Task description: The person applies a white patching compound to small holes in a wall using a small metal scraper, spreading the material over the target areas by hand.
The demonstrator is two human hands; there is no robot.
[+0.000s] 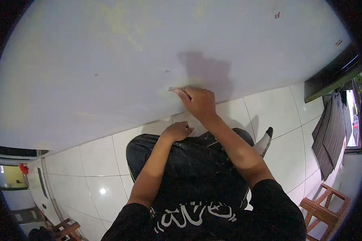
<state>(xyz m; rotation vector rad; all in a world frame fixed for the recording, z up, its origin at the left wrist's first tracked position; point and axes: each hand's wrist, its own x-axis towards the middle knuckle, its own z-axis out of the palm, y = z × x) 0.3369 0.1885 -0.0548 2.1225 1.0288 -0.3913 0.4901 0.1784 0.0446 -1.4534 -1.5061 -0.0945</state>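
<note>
My right hand (200, 102) is raised against the pale wall (88, 48), its fingers pinched round a thin, flat piece (175, 88) whose edge touches the wall. The kind of piece is too small to make out. A yellowish patch surrounds the spot, and small grey marks lie above and to the left. Lower down, my left hand (177, 131) rests by my bent knee with its fingers curled in; nothing shows in them.
I sit cross-legged on white floor tiles (277, 108) close to the wall's foot. My socked foot (264, 143) sticks out at the right. Further right are a grey slatted mat (328, 134) and a brown woven stool (326, 207). Another wooden stool (66, 229) stands at the lower left.
</note>
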